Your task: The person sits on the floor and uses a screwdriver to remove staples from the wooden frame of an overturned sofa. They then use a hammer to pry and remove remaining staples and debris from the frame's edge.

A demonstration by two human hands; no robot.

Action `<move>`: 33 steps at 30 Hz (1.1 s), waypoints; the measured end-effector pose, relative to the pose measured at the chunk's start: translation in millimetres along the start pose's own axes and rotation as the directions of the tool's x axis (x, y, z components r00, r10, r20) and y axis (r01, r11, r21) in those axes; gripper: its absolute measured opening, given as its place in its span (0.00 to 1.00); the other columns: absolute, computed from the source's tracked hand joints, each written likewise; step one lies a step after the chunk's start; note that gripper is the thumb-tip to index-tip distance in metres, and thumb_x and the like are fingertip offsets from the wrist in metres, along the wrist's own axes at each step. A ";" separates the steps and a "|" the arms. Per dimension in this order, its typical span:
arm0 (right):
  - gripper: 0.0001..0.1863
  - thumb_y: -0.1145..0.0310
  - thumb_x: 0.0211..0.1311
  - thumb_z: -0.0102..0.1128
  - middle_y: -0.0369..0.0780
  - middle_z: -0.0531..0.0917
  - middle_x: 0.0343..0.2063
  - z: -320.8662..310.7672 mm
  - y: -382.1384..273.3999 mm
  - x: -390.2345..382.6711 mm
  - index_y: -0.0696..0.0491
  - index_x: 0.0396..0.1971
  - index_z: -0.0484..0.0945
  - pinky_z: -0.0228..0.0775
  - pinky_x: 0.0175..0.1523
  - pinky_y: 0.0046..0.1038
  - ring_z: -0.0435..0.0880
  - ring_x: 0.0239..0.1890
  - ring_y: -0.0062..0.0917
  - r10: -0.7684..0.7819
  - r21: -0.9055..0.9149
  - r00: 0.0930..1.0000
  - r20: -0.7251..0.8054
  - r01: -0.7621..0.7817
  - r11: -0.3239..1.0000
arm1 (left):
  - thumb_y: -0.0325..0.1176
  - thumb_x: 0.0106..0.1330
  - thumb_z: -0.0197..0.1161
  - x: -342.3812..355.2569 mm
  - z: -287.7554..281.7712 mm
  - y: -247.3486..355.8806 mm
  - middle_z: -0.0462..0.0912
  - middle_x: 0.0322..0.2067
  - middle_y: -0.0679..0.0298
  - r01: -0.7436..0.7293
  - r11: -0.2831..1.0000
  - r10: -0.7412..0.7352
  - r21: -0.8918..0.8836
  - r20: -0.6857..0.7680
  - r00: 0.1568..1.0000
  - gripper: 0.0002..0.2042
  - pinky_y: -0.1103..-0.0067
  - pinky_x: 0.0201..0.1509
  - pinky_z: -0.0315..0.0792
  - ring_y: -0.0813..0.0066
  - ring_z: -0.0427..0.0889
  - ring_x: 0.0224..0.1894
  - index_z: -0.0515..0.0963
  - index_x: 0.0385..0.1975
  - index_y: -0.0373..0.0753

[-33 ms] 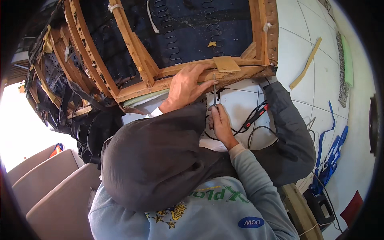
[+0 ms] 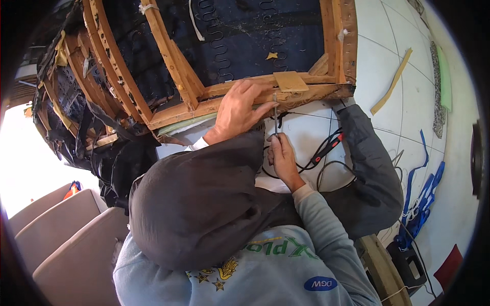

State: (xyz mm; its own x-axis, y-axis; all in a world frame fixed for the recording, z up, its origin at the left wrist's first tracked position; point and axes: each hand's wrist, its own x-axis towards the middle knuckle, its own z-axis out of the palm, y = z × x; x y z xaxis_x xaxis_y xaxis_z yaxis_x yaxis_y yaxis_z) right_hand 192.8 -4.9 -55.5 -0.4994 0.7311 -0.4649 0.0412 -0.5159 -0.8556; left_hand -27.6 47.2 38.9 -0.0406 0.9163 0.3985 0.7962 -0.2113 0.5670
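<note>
A wooden furniture frame (image 2: 187, 104) with springs and dark backing fills the top of the view. My left hand (image 2: 237, 109) grips its front rail (image 2: 311, 96), fingers curled over the wood and thumb against the upper part of a thin metal shaft. Low in that same area, my right hand (image 2: 283, 160) is closed on the handle of this screwdriver-like tool (image 2: 275, 122), whose tip reaches up to the rail. A flat tan board (image 2: 290, 81) lies on the rail just right of my left hand.
Beige cushions (image 2: 71, 255) stand lower left, torn black upholstery (image 2: 122, 178) above them. A corded red-and-black tool (image 2: 324, 150) rests on tiles between my dark-trousered legs. Foam strips (image 2: 393, 81), blue straps (image 2: 423, 204) and a black case (image 2: 403, 260) lie rightward, beside a wall.
</note>
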 end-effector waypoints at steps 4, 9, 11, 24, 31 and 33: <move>0.13 0.60 0.79 0.66 0.46 0.87 0.29 -5.2 -13.7 -9.6 0.55 0.49 0.81 0.77 0.37 0.38 0.88 0.29 0.39 -0.436 -0.592 0.860 -0.266 0.211 0.778 | 0.43 0.70 0.77 -8.8 -23.0 37.3 0.93 0.40 0.54 0.434 0.877 -0.335 -0.207 0.387 0.859 0.18 0.69 0.46 0.82 0.64 0.91 0.40 0.88 0.49 0.34; 0.13 0.62 0.72 0.74 0.46 0.88 0.29 -4.6 -37.2 -18.3 0.54 0.46 0.83 0.77 0.34 0.37 0.89 0.29 0.42 -0.516 -0.739 0.818 -0.255 0.179 0.649 | 0.46 0.78 0.70 -23.7 8.8 28.6 0.93 0.39 0.57 0.703 0.640 -0.387 -0.311 0.659 0.645 0.19 0.75 0.46 0.83 0.76 0.90 0.39 0.88 0.47 0.31; 0.12 0.64 0.71 0.75 0.44 0.88 0.28 -6.1 -36.2 -22.9 0.54 0.46 0.84 0.76 0.32 0.35 0.88 0.27 0.39 -0.526 -0.709 0.823 -0.215 0.239 0.663 | 0.47 0.81 0.66 -26.6 29.9 18.2 0.91 0.37 0.61 0.814 0.368 -0.401 -0.449 0.714 0.574 0.20 0.77 0.48 0.83 0.80 0.88 0.40 0.87 0.45 0.32; 0.17 0.50 0.82 0.59 0.41 0.78 0.14 -12.9 -26.3 -20.4 0.51 0.42 0.75 0.66 0.16 0.38 0.78 0.12 0.37 -0.132 -0.396 0.989 -0.065 0.096 0.913 | 0.44 0.84 0.62 -38.0 44.1 10.0 0.92 0.43 0.62 0.787 0.015 -0.421 -0.617 0.710 0.564 0.18 0.78 0.54 0.83 0.79 0.89 0.44 0.86 0.51 0.33; 0.13 0.62 0.65 0.74 0.40 0.86 0.28 -24.5 -36.5 -16.4 0.46 0.40 0.75 0.78 0.31 0.44 0.88 0.29 0.42 -0.585 -0.981 0.789 -0.189 -0.123 0.152 | 0.40 0.88 0.55 -37.5 56.1 17.4 0.90 0.54 0.59 0.717 -0.041 -0.389 -0.696 0.672 0.631 0.17 0.76 0.61 0.83 0.76 0.88 0.52 0.82 0.59 0.34; 0.13 0.63 0.63 0.74 0.40 0.86 0.30 -34.2 -52.9 -1.5 0.46 0.39 0.76 0.78 0.34 0.44 0.88 0.32 0.40 -0.680 -0.992 0.727 -0.102 -0.127 0.013 | 0.40 0.88 0.54 -32.9 56.2 21.0 0.89 0.55 0.57 0.647 -0.078 -0.358 -0.758 0.627 0.692 0.16 0.74 0.62 0.83 0.74 0.88 0.52 0.81 0.60 0.34</move>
State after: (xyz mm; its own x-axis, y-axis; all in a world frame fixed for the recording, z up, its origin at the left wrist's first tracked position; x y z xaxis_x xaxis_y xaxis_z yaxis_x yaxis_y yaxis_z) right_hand 220.9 36.6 -17.3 -0.3029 0.9272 0.2205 0.9222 0.3435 -0.1778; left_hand 24.3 31.8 -2.8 0.0652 0.9228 -0.3797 -0.5463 0.3514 0.7603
